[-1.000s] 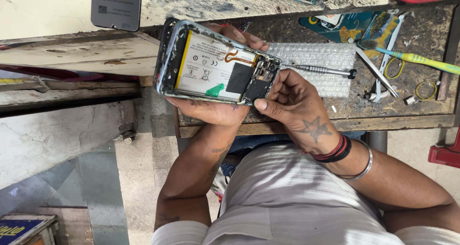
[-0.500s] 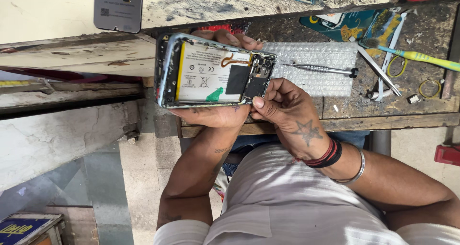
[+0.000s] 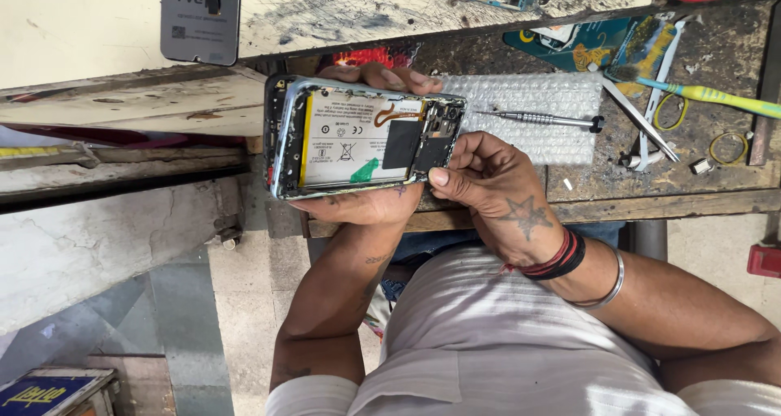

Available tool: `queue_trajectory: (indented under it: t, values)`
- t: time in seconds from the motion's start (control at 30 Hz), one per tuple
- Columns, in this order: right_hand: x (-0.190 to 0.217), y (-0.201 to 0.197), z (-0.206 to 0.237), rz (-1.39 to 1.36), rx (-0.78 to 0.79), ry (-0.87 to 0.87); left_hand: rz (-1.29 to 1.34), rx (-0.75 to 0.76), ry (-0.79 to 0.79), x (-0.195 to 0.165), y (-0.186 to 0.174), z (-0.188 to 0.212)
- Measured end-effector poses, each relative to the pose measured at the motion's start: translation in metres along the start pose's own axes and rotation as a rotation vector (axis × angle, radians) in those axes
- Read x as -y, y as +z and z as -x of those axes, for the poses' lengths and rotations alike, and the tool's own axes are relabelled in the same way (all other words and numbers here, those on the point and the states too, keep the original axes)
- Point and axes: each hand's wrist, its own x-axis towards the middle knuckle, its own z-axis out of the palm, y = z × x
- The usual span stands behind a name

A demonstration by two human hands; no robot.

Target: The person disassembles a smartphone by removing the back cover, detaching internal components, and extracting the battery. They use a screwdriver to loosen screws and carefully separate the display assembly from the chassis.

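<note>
Left hand (image 3: 358, 204) grips opened phone (image 3: 362, 135) from below, above table (image 3: 651, 200) edge. Right hand (image 3: 488, 184) fingertips pinched at phone's board end. Back cover off, battery still in. Screwdriver (image 3: 541, 120) lies beyond phone on bubble wrap (image 3: 529, 99).

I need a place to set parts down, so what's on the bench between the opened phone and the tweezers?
In the head view, a sheet of bubble wrap lies between the opened phone and the tweezers, with a small screwdriver resting on it.
</note>
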Motion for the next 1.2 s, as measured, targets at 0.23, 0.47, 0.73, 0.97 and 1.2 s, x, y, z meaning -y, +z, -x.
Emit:
queue_trajectory:
  t: [0.23,0.47,0.73,0.97,1.2]
  values:
    - [-0.002,-0.004,0.0,-0.034,0.003,0.063,0.027,0.031,0.005,0.0,0.004,0.0]
    - [-0.006,-0.003,0.004,-0.036,-0.005,0.108,0.05,0.021,-0.025,-0.002,0.0,0.006]
    - [0.009,-0.018,0.007,0.088,0.094,0.129,0.187,-0.09,0.029,-0.003,-0.003,-0.017]
    - [0.015,-0.014,0.006,0.247,0.136,0.012,0.277,-0.085,0.019,-0.018,-0.008,-0.024]
    - [0.015,0.007,0.006,0.335,0.197,-0.038,0.276,-0.002,-0.001,-0.03,-0.015,-0.029]
